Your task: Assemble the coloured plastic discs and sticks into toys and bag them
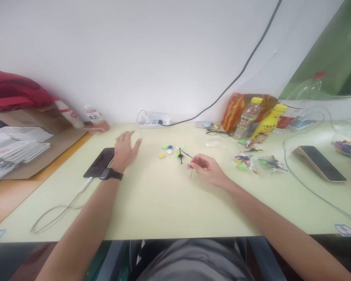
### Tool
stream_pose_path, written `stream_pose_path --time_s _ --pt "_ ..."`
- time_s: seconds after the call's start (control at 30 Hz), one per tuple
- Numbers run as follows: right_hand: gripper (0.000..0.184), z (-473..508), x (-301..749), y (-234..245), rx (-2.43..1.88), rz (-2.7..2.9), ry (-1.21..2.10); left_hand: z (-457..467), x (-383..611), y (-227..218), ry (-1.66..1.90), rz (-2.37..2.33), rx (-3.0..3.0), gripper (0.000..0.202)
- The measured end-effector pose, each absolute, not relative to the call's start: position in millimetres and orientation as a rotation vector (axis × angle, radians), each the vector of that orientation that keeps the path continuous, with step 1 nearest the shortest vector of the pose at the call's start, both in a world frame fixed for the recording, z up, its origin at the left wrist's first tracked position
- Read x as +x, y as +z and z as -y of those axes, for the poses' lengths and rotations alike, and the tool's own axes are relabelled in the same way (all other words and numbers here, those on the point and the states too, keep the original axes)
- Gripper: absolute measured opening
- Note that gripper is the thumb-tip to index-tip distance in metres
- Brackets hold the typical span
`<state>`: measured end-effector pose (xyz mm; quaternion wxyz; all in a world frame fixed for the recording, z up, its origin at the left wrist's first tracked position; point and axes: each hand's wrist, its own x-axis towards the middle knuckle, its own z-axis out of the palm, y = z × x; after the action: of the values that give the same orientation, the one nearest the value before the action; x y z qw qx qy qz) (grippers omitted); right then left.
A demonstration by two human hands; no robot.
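My left hand (124, 152) hovers or rests over the table with its fingers apart and nothing in them. Beside its wrist lies a black tablet-like device (98, 163) with a white cable plugged in. My right hand (206, 168) pinches a small red plastic piece (191, 164) from which a thin stick points down. Just left of those fingertips is a black cross-shaped piece (180, 155), with blue and yellow sticks (187, 154) behind it. Farther left sit several small round pieces, among them a yellow one (162, 155), a white one (169, 151) and a blue one (170, 147).
Bagged plastic parts (243, 162) lie right of my right hand. Behind them stand a yellow bottle (267, 125), a clear bottle (248, 117) and glasses (218, 132). A power strip (153, 123) is by the wall. A dark-screened device (321, 163) stands right, white packets (16, 150) left.
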<state>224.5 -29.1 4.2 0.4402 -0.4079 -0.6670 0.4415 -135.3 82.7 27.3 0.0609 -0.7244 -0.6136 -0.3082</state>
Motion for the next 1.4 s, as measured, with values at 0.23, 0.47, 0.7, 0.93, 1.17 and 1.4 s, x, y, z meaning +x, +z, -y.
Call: stream_pose_path --time_s 0.23,0.47,0.7,0.93,1.17,1.4 --pt "0.037 30.6 224.0 6.7 -1.021 1.626 1.112 -24.2 -43.2 29.9 -1.263 1.283 -2.967 0.034" --pt "0.042 33.8 221.1 12.3 -0.952 1.475 1.22 9.2 -6.1 21.7 -1.53 1.203 -3.488 0.037" --pt "0.048 35.8 216.4 13.6 -0.952 1.408 1.314 8.3 -0.7 15.1 -1.814 1.342 -3.604 0.042" --pt "0.046 35.2 216.3 9.1 -0.982 1.503 1.257 4.5 -0.9 18.9 -1.983 1.534 -3.565 0.034" --pt "0.052 39.7 223.8 7.9 -1.093 1.767 0.731 -3.6 -5.6 14.9 -2.213 1.776 -3.434 0.035" --pt "0.063 39.9 225.7 11.2 -1.026 1.907 0.935 -3.8 -6.4 13.1 -2.155 1.746 -3.492 0.034"
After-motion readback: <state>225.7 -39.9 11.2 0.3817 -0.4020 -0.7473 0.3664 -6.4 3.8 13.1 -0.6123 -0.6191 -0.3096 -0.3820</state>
